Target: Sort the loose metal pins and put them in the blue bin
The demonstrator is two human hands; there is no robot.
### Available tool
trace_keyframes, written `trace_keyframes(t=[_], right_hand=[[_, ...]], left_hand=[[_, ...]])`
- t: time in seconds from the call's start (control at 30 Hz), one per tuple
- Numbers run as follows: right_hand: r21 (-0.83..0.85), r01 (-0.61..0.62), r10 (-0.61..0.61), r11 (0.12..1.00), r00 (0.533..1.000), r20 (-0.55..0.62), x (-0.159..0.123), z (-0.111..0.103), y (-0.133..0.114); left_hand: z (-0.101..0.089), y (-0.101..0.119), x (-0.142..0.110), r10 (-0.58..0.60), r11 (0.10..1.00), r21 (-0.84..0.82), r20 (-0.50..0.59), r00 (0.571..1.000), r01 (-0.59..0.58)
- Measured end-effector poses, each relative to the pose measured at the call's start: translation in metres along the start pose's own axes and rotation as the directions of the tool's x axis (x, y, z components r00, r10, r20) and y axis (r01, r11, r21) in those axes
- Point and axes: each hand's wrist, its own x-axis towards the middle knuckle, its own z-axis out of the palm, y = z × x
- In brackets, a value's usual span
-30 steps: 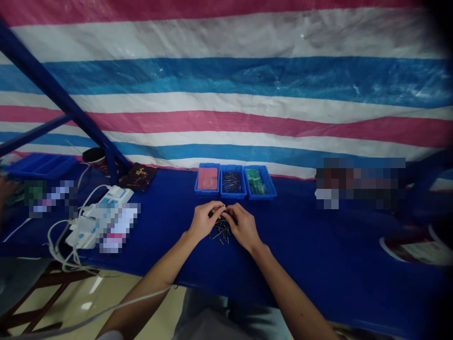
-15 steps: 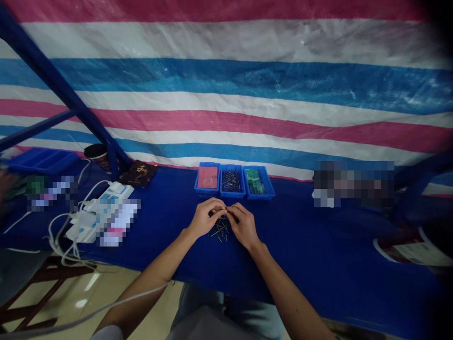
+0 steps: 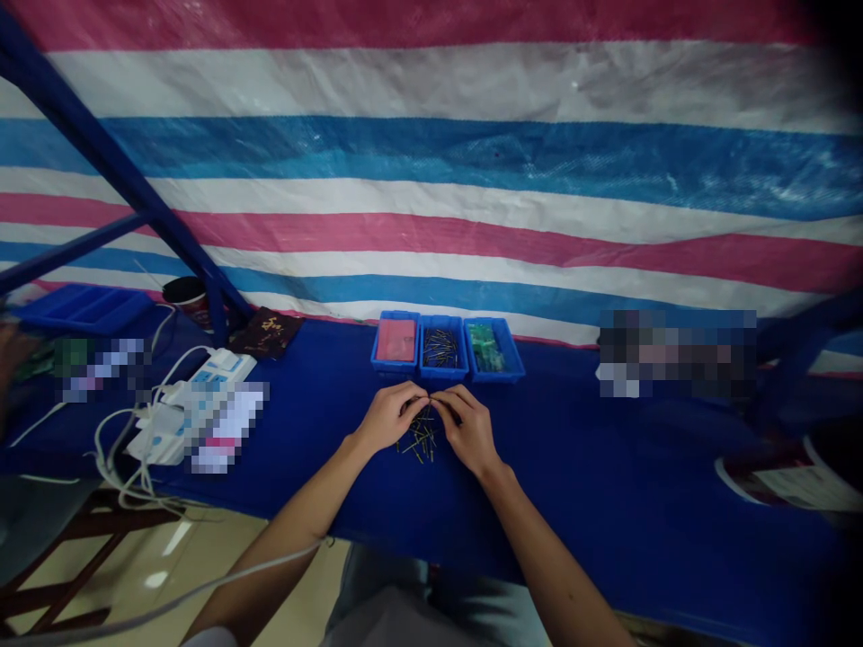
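Note:
My left hand and my right hand meet fingertip to fingertip over the blue table. Both are closed in a pinch. Whatever sits between the fingertips is too small and covered to make out. Right under them lies a loose pile of thin, dark and brassy metal pins, partly hidden by the fingers. Just beyond the hands stands a blue bin of similar thin pins. To its left is a bin with a pink packet, and to its right one with green pieces.
At left, a white power strip trails white cables. A dark brown packet and a dark tub stand behind it, near a blue divided tray. Another person's hand shows at far left. A labelled container stands at right.
My hands stay over the pile, with only a small shift of the fingers. The left fingers look drawn closer together. The bins have not moved.

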Motion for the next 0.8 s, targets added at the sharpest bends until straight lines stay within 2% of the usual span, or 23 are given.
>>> trace_keyframes(t=[0.8], right_hand=[[-0.028, -0.011, 0.012, 1.0, 0.998, 0.061, 0.0025, -0.0025, -0.0034]], left_hand=[[-0.0022, 0.0028, -0.0007, 0.018, 1.0, 0.007, -0.013, 1.0, -0.017]])
